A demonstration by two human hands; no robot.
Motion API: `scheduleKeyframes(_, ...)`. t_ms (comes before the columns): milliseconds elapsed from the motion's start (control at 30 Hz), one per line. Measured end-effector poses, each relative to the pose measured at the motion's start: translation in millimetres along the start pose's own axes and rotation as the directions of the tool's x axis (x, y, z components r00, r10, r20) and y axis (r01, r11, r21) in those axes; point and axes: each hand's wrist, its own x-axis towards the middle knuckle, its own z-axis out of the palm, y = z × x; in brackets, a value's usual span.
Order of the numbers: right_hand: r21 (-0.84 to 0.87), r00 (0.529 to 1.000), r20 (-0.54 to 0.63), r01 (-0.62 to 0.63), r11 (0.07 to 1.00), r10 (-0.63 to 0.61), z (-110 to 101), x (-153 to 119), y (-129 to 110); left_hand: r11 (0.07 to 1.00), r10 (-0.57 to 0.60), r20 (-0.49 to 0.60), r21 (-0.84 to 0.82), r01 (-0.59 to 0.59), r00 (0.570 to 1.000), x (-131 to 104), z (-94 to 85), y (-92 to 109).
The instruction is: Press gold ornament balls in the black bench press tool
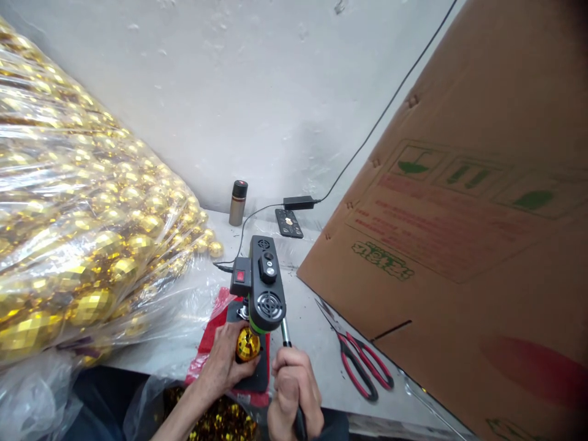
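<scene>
A small black bench machine [263,288] with a red switch stands on a black base over a red sheet near the table's front edge. My left hand [225,361] holds a gold faceted ball [248,344] on the base, right under the machine's head. My right hand [294,392] is closed around the machine's lever handle [285,334], which sticks out toward me. The machine's head hides the top of the ball.
A large clear plastic bag of gold faceted balls [82,233] fills the left side. A big cardboard box [459,233] leans on the right. Red-handled scissors [358,358] lie beside the machine. At the back stand a metal bottle [237,203], a remote [288,223] and a power adapter [298,202]. More gold balls [215,422] sit below the table edge.
</scene>
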Motion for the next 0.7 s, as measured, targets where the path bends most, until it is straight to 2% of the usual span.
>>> scheduleKeyframes(200,-0.006,0.999,-0.047,0.003,1.0,-0.004,3.4,-1.5,2.5,1.0,-0.007,0.003,-0.011,0.007,1.0,0.4,-3.3,3.4)
scheduleKeyframes(700,0.002,0.999,-0.032,-0.03,1.0,0.03,2.5,-5.6,2.6,0.999,0.007,-0.003,-0.049,-0.007,1.0,0.5,-1.0,2.6)
